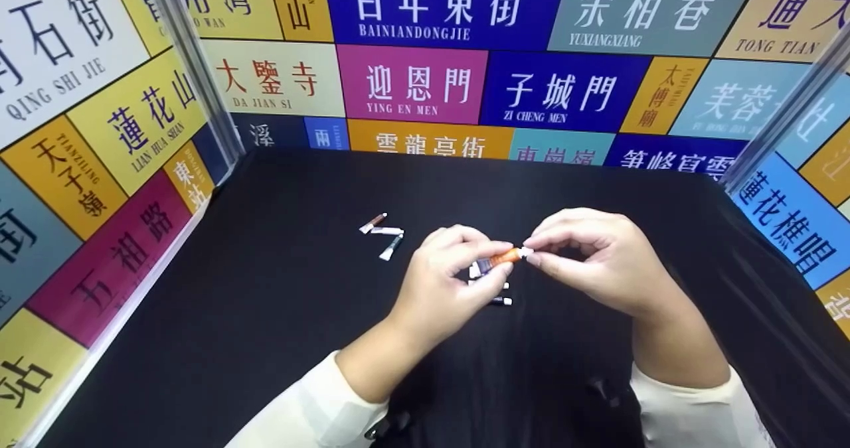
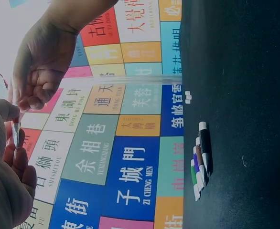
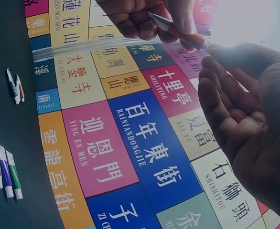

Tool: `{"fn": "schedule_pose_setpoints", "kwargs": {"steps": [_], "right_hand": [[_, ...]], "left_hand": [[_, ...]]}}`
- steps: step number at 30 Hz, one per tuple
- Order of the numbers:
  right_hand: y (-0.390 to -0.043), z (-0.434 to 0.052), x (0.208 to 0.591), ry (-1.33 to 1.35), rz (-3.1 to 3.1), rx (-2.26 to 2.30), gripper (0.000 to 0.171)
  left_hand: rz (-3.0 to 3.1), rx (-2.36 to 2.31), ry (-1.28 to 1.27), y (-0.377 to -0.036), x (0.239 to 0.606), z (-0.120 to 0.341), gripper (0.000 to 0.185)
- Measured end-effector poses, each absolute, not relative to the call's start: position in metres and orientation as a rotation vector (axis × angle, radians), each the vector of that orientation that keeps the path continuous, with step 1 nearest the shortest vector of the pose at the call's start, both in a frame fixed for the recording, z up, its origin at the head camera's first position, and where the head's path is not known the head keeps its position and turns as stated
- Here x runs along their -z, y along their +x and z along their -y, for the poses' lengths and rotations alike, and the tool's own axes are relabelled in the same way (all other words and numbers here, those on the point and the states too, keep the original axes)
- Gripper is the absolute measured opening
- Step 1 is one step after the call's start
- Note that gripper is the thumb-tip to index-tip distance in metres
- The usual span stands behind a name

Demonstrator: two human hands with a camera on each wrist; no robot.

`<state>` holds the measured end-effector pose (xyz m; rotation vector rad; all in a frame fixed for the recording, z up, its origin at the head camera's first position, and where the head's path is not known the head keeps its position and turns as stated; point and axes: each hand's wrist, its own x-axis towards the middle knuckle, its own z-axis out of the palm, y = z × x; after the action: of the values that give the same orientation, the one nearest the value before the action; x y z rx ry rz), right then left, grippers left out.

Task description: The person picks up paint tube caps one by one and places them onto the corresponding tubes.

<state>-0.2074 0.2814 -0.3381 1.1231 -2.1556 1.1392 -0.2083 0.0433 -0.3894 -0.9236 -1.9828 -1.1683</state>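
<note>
Both sleeves enter at the frame's bottom edge. Left hand pinches the orange paint tube mid-frame; right hand pinches its white cap end. Its long axis runs left-right, cap pointing right. Black tabletop lies open toward lower left; signboard walls bound three sides.

Head view: mounted high, angled forward and down across the black tabletop toward the signboard wall; both hands at mid-distance, centre frame.

Left wrist view: rolled sideways, set close beside the left hand, facing past it to the wall and tabletop edge.

Right wrist view: likewise rolled, close beside the right hand, facing the wall.

Shared by all three: the orange tube, the signboard wall, and small tubes on the tabletop.
</note>
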Motion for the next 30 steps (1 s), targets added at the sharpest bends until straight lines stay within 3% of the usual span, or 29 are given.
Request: {"fn": "schedule_pose_setpoints", "kwargs": {"steps": [14,30], "right_hand": [[-0.2079,-0.2806,0.3390,1.125,2.188,-1.090,0.027],[-0.2079,-0.2804,0.3389,0.927,2.365,-1.028,0.016]], "left_hand": [[2.009,1.141,-0.924,-0.2074,0.3903,-0.0436,0.016],[1.990,1.148,-0.937,-0.2064,0.3909,-0.0449,0.016]]}}
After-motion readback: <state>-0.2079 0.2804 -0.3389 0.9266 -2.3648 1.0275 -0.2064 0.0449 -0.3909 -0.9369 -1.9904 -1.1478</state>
